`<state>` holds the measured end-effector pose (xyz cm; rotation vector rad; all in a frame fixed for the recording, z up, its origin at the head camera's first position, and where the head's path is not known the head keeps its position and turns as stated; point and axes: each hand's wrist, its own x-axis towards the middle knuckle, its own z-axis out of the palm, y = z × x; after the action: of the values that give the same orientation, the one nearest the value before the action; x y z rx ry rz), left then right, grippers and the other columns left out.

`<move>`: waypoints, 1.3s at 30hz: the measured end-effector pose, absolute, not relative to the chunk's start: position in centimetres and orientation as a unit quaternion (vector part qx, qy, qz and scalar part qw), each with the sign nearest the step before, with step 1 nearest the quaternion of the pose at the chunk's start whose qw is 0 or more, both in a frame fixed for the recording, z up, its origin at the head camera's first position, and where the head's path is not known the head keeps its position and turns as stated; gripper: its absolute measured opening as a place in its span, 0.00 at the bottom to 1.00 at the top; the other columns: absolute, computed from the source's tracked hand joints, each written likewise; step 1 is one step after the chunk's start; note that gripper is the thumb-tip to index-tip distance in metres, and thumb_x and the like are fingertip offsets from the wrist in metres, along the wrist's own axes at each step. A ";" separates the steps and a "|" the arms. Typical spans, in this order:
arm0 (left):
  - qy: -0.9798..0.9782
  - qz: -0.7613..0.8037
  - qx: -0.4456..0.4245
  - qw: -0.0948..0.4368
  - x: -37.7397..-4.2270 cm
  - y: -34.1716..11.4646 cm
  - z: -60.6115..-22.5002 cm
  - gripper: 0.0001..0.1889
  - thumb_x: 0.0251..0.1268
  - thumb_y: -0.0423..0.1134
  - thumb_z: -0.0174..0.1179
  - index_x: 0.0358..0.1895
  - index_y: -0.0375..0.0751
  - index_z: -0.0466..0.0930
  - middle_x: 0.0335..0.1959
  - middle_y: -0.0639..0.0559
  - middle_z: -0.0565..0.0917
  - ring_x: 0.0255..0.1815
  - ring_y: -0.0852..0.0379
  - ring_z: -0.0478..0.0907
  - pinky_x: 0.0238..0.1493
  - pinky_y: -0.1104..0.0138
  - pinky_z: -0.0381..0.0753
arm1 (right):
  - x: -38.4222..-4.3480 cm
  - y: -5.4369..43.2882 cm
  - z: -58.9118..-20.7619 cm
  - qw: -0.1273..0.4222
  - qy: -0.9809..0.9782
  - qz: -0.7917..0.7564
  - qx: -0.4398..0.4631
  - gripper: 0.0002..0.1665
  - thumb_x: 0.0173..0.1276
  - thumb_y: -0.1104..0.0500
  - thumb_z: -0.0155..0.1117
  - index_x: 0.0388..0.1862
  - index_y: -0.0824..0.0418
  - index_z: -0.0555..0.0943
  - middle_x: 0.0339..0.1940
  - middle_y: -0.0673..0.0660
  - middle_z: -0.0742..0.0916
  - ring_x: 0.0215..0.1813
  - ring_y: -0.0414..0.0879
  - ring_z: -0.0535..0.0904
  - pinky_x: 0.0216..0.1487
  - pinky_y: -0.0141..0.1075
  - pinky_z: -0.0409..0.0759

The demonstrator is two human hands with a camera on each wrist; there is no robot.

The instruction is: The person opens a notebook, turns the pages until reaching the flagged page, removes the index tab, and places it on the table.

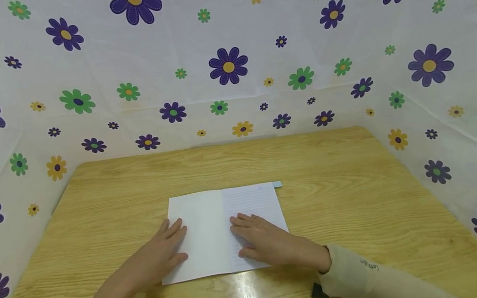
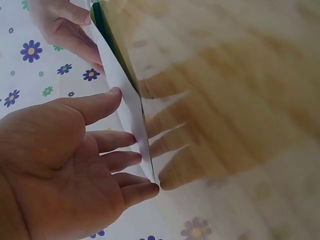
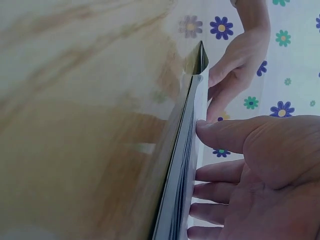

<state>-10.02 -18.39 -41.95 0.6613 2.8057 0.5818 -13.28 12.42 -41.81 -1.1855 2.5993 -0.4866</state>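
An open notebook (image 1: 205, 232) lies on the wooden table, a blank page on its left and a ruled page (image 1: 251, 200) on its right. My left hand (image 1: 162, 250) rests on the blank page near its outer edge, fingers extended. On the ruled page lies my right hand (image 1: 268, 241), its fingers pointing toward the fold. In the left wrist view the fingertips (image 2: 131, 139) touch the white sheet. The right wrist view shows the stacked page edges (image 3: 182, 165) from the side, with the right thumb and fingertips on the top page.
The wooden table (image 1: 330, 179) reflects light at the front. A small light-blue tab (image 1: 277, 184) sticks out at the notebook's top right corner. Flower-patterned white cloth (image 1: 195, 39) stands behind and at both sides. A small black object (image 1: 319, 292) shows under the right sleeve.
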 end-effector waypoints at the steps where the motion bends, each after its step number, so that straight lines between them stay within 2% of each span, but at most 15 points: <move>1: 0.949 0.196 0.223 0.106 -10.1 -18.4 -42.0 0.33 0.75 0.43 0.62 0.74 0.27 0.67 0.79 0.31 0.61 0.78 0.23 0.49 0.71 0.36 0.62 | -13.3 12.4 -41.8 0.121 0.891 -0.163 -0.406 0.36 0.76 0.52 0.67 0.74 0.71 0.71 0.79 0.66 0.68 0.81 0.61 0.59 0.78 0.57 0.58; 11: 0.943 0.197 0.232 0.134 -10.4 -17.9 -42.4 0.36 0.74 0.46 0.64 0.74 0.23 0.65 0.79 0.27 0.59 0.77 0.19 0.48 0.71 0.36 0.63 | -13.1 13.5 -41.5 0.121 0.921 -0.083 -0.362 0.42 0.75 0.45 0.66 0.77 0.69 0.68 0.81 0.64 0.67 0.82 0.58 0.58 0.79 0.58 0.56; 16: 0.941 0.196 0.238 0.139 -10.4 -17.9 -42.2 0.37 0.73 0.46 0.64 0.74 0.22 0.64 0.78 0.26 0.58 0.77 0.18 0.48 0.71 0.36 0.62 | -13.4 15.4 -41.3 0.115 0.927 -0.089 -0.346 0.43 0.72 0.46 0.69 0.75 0.72 0.69 0.79 0.67 0.69 0.81 0.62 0.59 0.77 0.62 0.58; 25: 0.944 0.188 0.235 0.133 -10.5 -18.0 -41.7 0.41 0.70 0.47 0.67 0.73 0.19 0.64 0.77 0.25 0.60 0.77 0.21 0.51 0.71 0.37 0.63 | -14.6 19.5 -41.4 0.120 0.941 -0.114 -0.294 0.46 0.71 0.44 0.70 0.76 0.73 0.68 0.79 0.68 0.68 0.81 0.65 0.58 0.74 0.68 0.58; 39: 0.950 0.169 0.231 0.124 -10.8 -18.0 -41.7 0.41 0.65 0.48 0.70 0.70 0.18 0.68 0.76 0.23 0.61 0.76 0.20 0.54 0.71 0.39 0.64 | -15.2 21.1 -41.2 0.126 0.929 -0.131 -0.323 0.46 0.74 0.46 0.66 0.77 0.75 0.64 0.80 0.70 0.65 0.81 0.67 0.57 0.72 0.68 0.62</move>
<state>-10.82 -18.03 -41.74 0.6735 2.7692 0.4918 -15.19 21.13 -41.23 -0.9423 2.7054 -0.3803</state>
